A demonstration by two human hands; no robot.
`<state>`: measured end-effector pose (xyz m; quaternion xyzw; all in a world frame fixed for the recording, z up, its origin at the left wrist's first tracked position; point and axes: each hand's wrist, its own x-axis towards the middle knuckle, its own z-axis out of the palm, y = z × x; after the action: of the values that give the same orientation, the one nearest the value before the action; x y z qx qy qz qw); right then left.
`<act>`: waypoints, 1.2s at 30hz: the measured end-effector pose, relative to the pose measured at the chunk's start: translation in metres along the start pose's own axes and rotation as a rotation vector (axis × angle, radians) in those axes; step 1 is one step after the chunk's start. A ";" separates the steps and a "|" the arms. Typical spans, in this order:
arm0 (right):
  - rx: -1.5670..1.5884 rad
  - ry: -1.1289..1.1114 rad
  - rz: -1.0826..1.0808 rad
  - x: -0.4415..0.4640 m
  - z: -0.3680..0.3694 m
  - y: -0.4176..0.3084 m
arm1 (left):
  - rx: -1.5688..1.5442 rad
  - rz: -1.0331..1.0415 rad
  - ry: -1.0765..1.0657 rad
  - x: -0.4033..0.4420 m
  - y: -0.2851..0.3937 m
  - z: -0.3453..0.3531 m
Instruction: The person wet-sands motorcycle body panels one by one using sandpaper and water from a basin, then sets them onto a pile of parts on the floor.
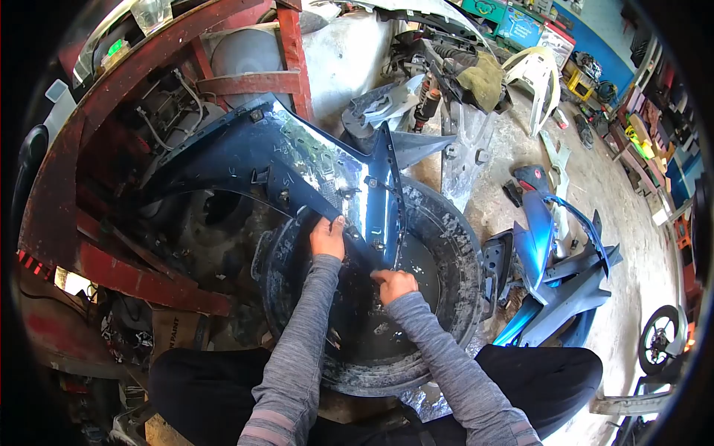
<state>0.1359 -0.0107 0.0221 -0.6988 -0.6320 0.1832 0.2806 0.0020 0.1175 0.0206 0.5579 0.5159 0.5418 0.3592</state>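
Note:
A large dark-blue motorcycle fairing panel lies with its inner side up, slanting over a round black tub. Its surface looks wet and shiny, with clips and moulded marks showing. My left hand grips the panel's lower edge, thumb on top and the other fingers partly hidden beneath. Closer to me, my right hand has its fingers curled at the panel's lower tip, pinching it. Dark liquid shows in the tub under the panel.
On the right floor lie blue fairing pieces. A red metal frame stands at the left. Behind the tub are a shock absorber, a clear plastic part and a white frame-like part. A wheel stands far right.

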 end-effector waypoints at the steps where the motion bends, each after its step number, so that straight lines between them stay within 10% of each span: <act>1: 0.053 0.106 -0.001 0.000 0.001 -0.005 | 0.008 -0.011 0.006 -0.002 0.001 0.002; 7: 0.009 0.325 -0.121 0.020 0.004 -0.031 | -0.047 -0.124 -0.004 -0.006 -0.001 0.010; 36: -0.114 -0.162 -0.163 -0.009 -0.034 -0.008 | 0.131 0.081 0.007 0.016 0.014 -0.006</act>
<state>0.1488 -0.0246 0.0525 -0.6428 -0.7166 0.1797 0.2024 -0.0033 0.1292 0.0390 0.5989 0.5284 0.5229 0.2978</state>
